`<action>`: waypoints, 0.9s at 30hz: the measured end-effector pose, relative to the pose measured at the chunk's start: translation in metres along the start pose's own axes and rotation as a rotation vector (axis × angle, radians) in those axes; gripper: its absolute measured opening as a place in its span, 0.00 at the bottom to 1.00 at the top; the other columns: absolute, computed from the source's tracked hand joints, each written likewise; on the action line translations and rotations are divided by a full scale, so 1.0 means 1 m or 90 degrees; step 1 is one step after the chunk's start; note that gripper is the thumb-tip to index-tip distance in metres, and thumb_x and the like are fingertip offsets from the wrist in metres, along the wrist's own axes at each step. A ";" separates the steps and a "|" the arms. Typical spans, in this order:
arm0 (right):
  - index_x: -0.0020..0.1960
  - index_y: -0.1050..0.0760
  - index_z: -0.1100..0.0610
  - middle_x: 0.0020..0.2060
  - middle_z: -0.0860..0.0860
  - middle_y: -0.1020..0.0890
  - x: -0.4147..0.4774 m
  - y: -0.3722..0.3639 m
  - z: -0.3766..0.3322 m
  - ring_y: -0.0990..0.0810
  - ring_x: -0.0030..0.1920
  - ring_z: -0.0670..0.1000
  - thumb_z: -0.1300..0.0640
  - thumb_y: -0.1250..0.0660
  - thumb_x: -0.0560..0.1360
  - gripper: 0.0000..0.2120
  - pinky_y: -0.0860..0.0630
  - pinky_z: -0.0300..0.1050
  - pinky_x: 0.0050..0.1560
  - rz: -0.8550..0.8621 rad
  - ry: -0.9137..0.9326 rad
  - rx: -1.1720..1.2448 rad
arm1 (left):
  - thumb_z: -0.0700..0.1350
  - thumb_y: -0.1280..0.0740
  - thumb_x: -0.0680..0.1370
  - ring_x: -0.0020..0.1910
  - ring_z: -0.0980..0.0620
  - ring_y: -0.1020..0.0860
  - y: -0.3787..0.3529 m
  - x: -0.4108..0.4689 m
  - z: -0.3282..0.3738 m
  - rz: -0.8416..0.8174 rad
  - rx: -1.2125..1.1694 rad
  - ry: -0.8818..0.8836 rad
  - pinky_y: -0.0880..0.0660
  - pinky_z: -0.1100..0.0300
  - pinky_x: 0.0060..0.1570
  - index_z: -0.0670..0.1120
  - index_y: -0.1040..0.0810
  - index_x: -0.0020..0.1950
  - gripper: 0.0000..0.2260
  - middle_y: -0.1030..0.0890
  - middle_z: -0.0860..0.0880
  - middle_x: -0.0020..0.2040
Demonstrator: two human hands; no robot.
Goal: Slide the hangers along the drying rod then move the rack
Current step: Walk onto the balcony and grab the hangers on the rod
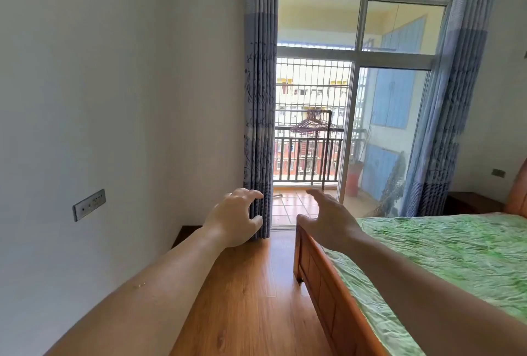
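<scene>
A dark metal drying rack [327, 144] stands far off on the balcony, seen through the open doorway. Several thin pink-purple hangers [309, 124] are bunched on its top rod near the right end. My left hand [235, 217] is stretched forward, fingers apart and curled, holding nothing, in front of the left curtain. My right hand [330, 216] reaches forward over the bed's footboard corner, fingers loose and empty. Both hands are well short of the rack.
A wooden bed [313, 267] with a green cover fills the right side. A narrow strip of wood floor [256, 284] leads to the open sliding glass door [382, 133]. Blue curtains [261, 99] hang at both sides. A white wall with a socket plate [89, 204] is on the left.
</scene>
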State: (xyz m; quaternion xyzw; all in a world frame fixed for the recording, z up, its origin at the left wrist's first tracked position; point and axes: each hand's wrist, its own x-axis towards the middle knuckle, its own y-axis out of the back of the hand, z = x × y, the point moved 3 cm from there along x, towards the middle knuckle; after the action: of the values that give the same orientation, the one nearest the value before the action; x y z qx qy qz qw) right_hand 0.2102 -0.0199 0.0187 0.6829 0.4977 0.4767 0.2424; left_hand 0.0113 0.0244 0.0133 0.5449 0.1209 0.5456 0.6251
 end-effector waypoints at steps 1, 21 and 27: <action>0.73 0.40 0.52 0.70 0.52 0.31 0.011 -0.009 0.002 0.31 0.66 0.54 0.47 0.35 0.73 0.31 0.31 0.54 0.63 0.002 -0.002 0.003 | 0.49 0.34 0.76 0.70 0.49 0.35 -0.004 0.009 -0.009 -0.003 0.001 0.003 0.33 0.47 0.66 0.53 0.33 0.70 0.23 0.32 0.51 0.72; 0.73 0.40 0.49 0.70 0.52 0.31 0.366 -0.159 0.086 0.30 0.66 0.56 0.44 0.36 0.74 0.30 0.29 0.56 0.61 0.032 -0.077 -0.058 | 0.49 0.35 0.76 0.69 0.49 0.36 -0.109 0.338 -0.231 -0.040 -0.031 0.010 0.34 0.46 0.67 0.54 0.34 0.70 0.23 0.32 0.51 0.71; 0.72 0.40 0.50 0.70 0.53 0.31 0.499 -0.208 0.159 0.30 0.65 0.56 0.44 0.35 0.74 0.30 0.30 0.58 0.61 0.029 -0.079 -0.028 | 0.50 0.35 0.75 0.69 0.49 0.36 -0.177 0.472 -0.266 -0.051 -0.018 0.003 0.34 0.46 0.67 0.55 0.34 0.70 0.23 0.33 0.52 0.71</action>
State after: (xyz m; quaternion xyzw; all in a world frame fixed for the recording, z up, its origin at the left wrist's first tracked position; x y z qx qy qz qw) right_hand 0.2844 0.5378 -0.0124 0.7167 0.4558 0.4495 0.2767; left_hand 0.0869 0.5879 -0.0215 0.5297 0.1364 0.5230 0.6537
